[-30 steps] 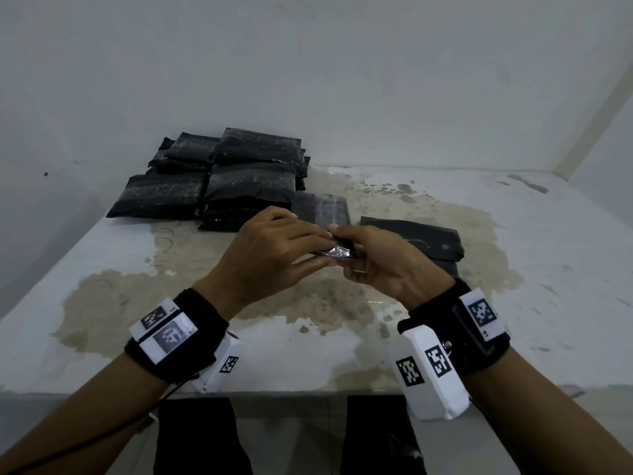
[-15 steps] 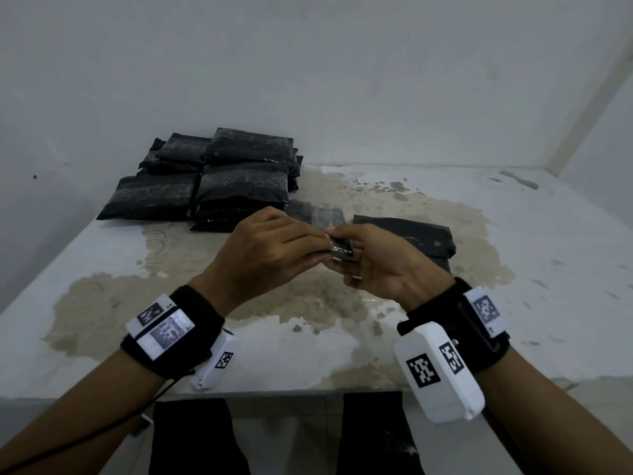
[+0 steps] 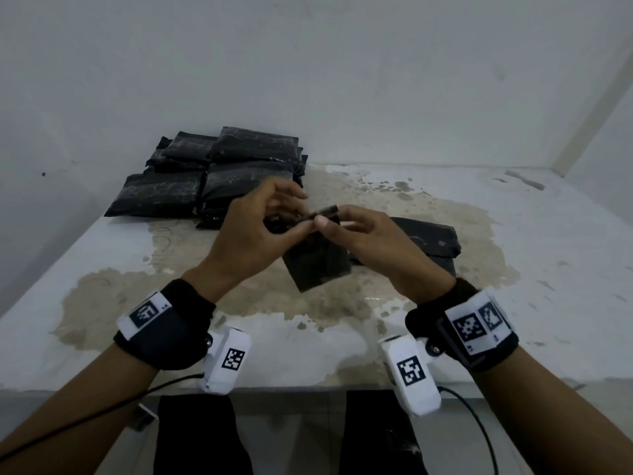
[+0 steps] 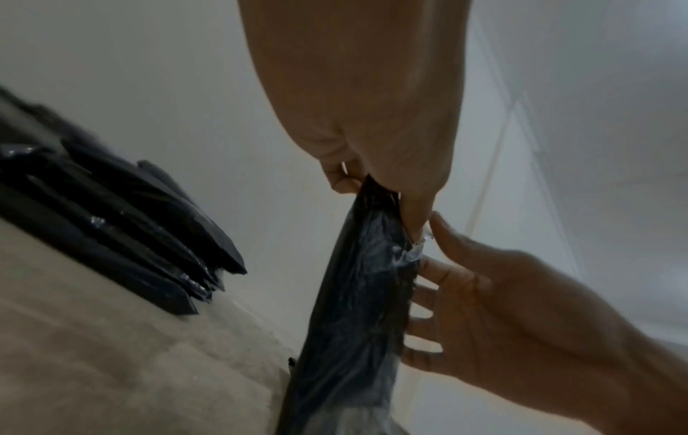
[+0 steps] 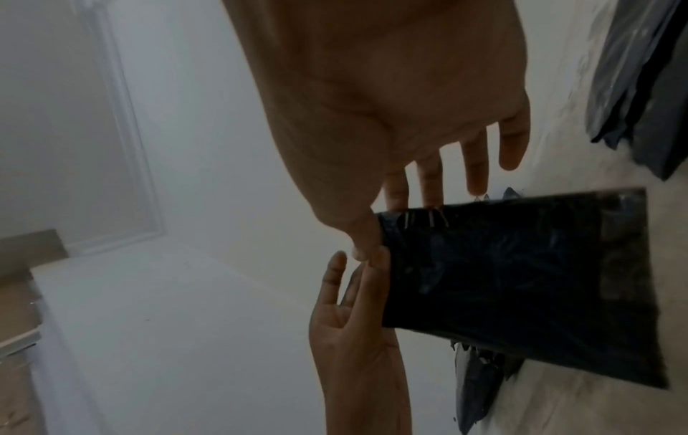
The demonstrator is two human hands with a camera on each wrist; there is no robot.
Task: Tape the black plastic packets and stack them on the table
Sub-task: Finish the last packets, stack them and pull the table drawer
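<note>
A flat black plastic packet [image 3: 317, 265] hangs upright above the table [image 3: 548, 269], between both hands. My left hand [image 3: 294, 217] pinches its folded top edge from the left; the left wrist view shows the hand [image 4: 372, 182] closed on that edge. My right hand [image 3: 329, 222] pinches the same edge, thumb on the near side and fingers [image 5: 473, 164] spread behind the packet [image 5: 521, 279]. A crinkled strip of clear tape [image 4: 411, 253] sits on the packet [image 4: 357, 309] near the right thumb. A stack of black packets [image 3: 222, 176] lies at the back left.
More black packets [image 3: 424, 241] lie flat on the table just right of my hands. The tabletop is white with a large brown stain. White walls close in behind and to the left, and the table's front edge is near my wrists.
The hands were low and close together over a shiny bit of tape. Now they are raised, and the black packet hangs from them in full view.
</note>
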